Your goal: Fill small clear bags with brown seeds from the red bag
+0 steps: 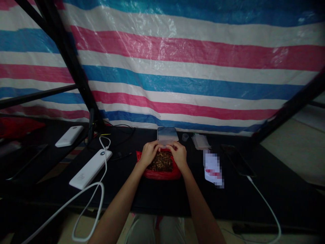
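My left hand (149,151) and my right hand (179,154) meet above the far side of an opened red plastic bag (162,175). Between my fingertips is a small clear plastic bag (166,142), pinched from both sides. Inside the red bag lies a heap of small brown and yellowish pieces (161,161), too small to name. Just beyond my hands is a flat, pale-edged rectangular object (167,133), partly hidden by the clear bag. A small clear cup (185,137) stands to its right.
Several clear bags (200,141) lie at the right back, near a blurred-out white item (213,169) and a cabled phone (238,159). On the left are a white power bank (90,169) with looping cable and another white one (69,136). Striped sheeting (177,78) hangs behind.
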The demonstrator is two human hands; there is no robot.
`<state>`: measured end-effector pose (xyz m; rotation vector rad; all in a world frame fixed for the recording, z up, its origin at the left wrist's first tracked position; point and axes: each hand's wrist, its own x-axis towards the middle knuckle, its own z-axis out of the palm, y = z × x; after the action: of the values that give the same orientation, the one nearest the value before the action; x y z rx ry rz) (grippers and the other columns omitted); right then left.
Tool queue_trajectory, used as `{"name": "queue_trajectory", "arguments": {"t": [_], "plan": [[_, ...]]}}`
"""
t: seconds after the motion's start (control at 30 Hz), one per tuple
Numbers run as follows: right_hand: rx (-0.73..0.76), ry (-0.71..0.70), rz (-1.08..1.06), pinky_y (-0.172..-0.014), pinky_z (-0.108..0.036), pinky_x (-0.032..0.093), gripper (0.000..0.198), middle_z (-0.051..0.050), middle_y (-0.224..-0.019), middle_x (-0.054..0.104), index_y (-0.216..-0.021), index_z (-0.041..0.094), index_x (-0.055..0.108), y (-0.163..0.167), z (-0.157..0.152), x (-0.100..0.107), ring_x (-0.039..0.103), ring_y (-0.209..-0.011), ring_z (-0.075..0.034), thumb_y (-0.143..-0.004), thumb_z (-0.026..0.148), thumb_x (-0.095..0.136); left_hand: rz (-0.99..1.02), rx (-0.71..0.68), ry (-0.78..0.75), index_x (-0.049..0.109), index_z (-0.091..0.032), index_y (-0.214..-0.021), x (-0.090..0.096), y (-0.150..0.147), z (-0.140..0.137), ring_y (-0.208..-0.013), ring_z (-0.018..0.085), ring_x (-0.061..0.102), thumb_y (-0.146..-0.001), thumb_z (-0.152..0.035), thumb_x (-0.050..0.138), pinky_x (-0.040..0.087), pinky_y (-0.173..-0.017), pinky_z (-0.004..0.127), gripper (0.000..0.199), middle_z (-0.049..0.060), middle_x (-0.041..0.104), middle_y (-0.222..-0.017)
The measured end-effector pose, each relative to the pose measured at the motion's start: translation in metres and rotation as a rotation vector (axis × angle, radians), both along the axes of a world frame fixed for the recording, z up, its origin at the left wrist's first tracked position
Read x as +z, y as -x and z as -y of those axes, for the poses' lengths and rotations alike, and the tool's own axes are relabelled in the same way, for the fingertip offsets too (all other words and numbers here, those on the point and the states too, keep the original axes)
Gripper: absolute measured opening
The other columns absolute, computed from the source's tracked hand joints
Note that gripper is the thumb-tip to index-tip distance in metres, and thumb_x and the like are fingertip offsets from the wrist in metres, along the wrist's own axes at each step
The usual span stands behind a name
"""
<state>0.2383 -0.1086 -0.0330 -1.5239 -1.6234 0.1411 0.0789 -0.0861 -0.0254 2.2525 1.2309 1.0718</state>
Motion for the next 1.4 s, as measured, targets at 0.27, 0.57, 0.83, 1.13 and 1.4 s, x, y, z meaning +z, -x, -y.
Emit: {"name": "queue_trajectory", "arguments": {"t": [0.27,0.57,0.83,1.13,1.4], "plan": [[0.078,-0.022,-0.255,-0.057,-0.022,0.039,0.024,-0.002,-0.068,0.064,-0.070,0.018,0.062,0.000,-0.004,-0.006,0.055,-0.060,-0.014,-0.074,0.040,0.052,0.162,-0.033,0.064,0.061,-0.016,-0.066,0.002,-0.002,0.000,-0.058,0.011,0.054,-0.082,-0.028,0.045,0.035,-0.061,0.020,0.025,0.000,0.061,-0.062],[0.068,-0.017,-0.500,-0.056,-0.024,0.044,0.028,0.003,-0.061,0.062,-0.096,0.021,0.053,0.005,-0.002,-0.005,0.058,-0.056,-0.014,-0.072,0.036,0.052,0.350,-0.148,0.212,0.052,-0.017,-0.102,0.003,-0.004,-0.001,-0.044,0.008,0.046,-0.078,-0.031,0.050,0.033,-0.050,0.017,0.028,-0.006,0.056,-0.052],[-0.246,-0.156,-0.658,-0.044,-0.021,0.036,0.039,0.001,-0.064,0.062,-0.099,0.018,0.041,-0.037,-0.002,0.001,0.050,-0.041,-0.011,-0.073,0.046,0.049,0.722,0.035,0.169,0.047,-0.015,-0.110,0.011,0.015,-0.003,-0.036,0.006,0.039,-0.082,-0.038,0.041,0.029,-0.038,0.015,0.037,-0.005,0.051,-0.047],[-0.785,0.375,-0.034,-0.059,-0.029,0.039,0.029,-0.008,-0.087,0.065,-0.090,0.023,0.058,-0.153,0.008,0.023,0.060,-0.076,-0.023,-0.078,0.045,0.044,1.184,0.400,0.159,0.054,-0.011,-0.088,-0.033,0.067,-0.048,-0.032,0.003,0.032,-0.074,-0.036,0.047,0.034,-0.037,0.015,0.030,-0.006,0.048,-0.046],[-0.680,0.551,0.437,-0.063,-0.035,0.043,0.034,-0.014,-0.085,0.064,-0.108,0.023,0.051,-0.164,0.011,0.021,0.062,-0.081,-0.029,-0.082,0.041,0.040,1.016,0.260,0.261,0.058,-0.010,-0.083,-0.041,0.045,-0.047,-0.034,0.005,0.038,-0.069,-0.038,0.054,0.031,-0.036,0.016,0.032,-0.005,0.047,-0.043]]}}
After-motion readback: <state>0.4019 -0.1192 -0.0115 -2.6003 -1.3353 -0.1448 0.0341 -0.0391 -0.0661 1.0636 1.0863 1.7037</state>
